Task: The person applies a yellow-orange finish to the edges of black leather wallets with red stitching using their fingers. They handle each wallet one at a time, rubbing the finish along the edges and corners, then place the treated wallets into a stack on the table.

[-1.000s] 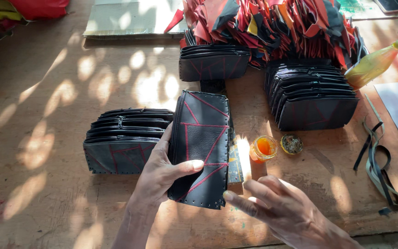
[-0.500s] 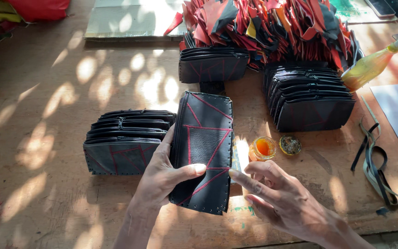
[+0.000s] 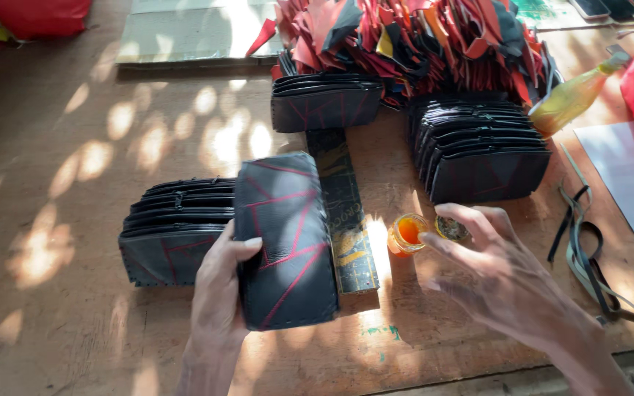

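A: Right hand (image 3: 508,275) has been lifted off the black pouch (image 3: 288,238) since 0.5 s ago & shifted toward 2 o'clock; fingertips now spread, loosely curled over small cap (image 3: 451,229), beside the orange-filled jar (image 3: 407,234). Whether the cap is pinched can't be told.

B: And the pouch?

A: Held upright on wooden table (image 3: 75,220) by left hand (image 3: 218,293), thumb clamped over front face, fingers hidden behind. Pouch position unchanged.

B: Surroundings?

A: Stack of pouches (image 3: 174,231) at 9 o'clock, touching it. Dark printed strip (image 3: 343,209) just at 3 o'clock, lying between pouch & jar. More stacks (image 3: 482,150) at 1 o'clock, red/black scraps (image 3: 420,40) at 12, straps (image 3: 581,246) far right.
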`<state>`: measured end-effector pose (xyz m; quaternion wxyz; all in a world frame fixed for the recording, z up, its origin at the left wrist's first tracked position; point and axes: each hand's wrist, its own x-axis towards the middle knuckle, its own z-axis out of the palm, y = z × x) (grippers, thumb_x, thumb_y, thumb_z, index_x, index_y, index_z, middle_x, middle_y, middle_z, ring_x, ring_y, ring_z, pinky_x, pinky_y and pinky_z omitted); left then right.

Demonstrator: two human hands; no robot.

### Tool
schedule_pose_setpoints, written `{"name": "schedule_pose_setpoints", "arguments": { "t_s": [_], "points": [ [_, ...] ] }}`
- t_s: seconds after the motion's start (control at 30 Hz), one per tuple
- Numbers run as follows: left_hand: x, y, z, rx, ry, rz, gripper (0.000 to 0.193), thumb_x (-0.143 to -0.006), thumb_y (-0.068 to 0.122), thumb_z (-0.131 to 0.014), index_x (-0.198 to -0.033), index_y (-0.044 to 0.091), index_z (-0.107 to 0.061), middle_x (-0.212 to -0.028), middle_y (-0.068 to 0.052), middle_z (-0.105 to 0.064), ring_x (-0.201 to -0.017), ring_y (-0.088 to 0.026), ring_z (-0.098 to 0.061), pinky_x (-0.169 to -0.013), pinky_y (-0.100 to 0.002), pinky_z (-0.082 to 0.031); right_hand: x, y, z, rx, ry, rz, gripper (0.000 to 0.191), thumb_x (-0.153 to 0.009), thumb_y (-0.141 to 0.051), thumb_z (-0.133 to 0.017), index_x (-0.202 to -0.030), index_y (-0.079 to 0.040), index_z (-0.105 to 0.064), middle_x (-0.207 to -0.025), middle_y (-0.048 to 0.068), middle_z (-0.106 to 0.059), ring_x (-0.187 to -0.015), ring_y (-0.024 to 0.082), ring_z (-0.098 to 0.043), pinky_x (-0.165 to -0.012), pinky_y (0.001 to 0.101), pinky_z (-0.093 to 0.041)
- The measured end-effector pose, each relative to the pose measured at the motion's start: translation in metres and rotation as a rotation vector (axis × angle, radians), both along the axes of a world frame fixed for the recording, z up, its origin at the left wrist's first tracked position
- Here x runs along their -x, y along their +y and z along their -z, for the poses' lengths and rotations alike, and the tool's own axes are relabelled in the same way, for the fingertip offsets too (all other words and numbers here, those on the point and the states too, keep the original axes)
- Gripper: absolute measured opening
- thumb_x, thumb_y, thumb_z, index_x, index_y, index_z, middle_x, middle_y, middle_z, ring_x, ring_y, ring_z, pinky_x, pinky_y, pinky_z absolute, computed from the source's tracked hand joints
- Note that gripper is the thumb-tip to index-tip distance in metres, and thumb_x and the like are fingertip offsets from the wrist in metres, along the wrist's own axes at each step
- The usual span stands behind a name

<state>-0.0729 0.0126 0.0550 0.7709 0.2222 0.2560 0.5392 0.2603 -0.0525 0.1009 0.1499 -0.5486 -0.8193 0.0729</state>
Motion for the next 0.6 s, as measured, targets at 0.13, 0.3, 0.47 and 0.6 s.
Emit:
{"name": "schedule_pose_setpoints", "arguments": {
  "t_s": [0.13,0.3,0.47,0.6],
  "points": [
    [0.009,-0.012,0.018,-0.080,0.095,0.100,0.030,-0.088,-0.003,-0.076,-0.111,0.000,-0.057,-0.111,-0.020,-0.073,-0.102,-0.024,-0.069,-0.092,-0.035,-0.056,-0.009,0.015,0.017,-0.026,-0.025,-0.025,0.057,-0.088,-0.056,-0.057,-0.126,-0.017,-0.072,-0.149,0.013,-0.044,-0.133,0.033,-0.038,-0.107,0.0460,-0.038],
    [0.009,-0.018,0.029,-0.214,0.013,0.167,0.018,-0.085,0.004,-0.075,-0.096,0.000,-0.062,-0.107,-0.022,-0.076,-0.125,-0.032,-0.064,-0.113,-0.049,-0.050,0.002,0.038,0.030,0.109,-0.082,0.040,0.057,-0.080,-0.054,-0.065,-0.125,-0.019,-0.072,-0.150,0.008,-0.041,-0.130,0.031,-0.039,-0.109,0.0444,-0.038],
    [0.014,-0.024,0.021,-0.718,0.624,0.080,0.027,-0.069,-0.002,-0.084,-0.089,0.003,-0.067,-0.102,-0.011,-0.071,-0.121,-0.028,-0.063,-0.107,-0.039,-0.048,0.004,0.039,0.032,0.197,-0.192,0.058,0.052,-0.083,-0.043,-0.066,-0.128,-0.019,-0.071,-0.149,0.005,-0.041,-0.131,0.028,-0.039,-0.115,0.0416,-0.038],
    [0.013,-0.025,0.017,-0.659,0.631,0.078,0.019,-0.067,-0.001,-0.082,-0.081,0.006,-0.071,-0.106,-0.008,-0.070,-0.126,-0.026,-0.062,-0.106,-0.035,-0.047,-0.006,0.020,0.032,0.045,-0.160,0.039,0.052,-0.082,-0.045,-0.069,-0.126,-0.017,-0.072,-0.152,0.010,-0.041,-0.132,0.033,-0.037,-0.110,0.0444,-0.037]
  ]
}}
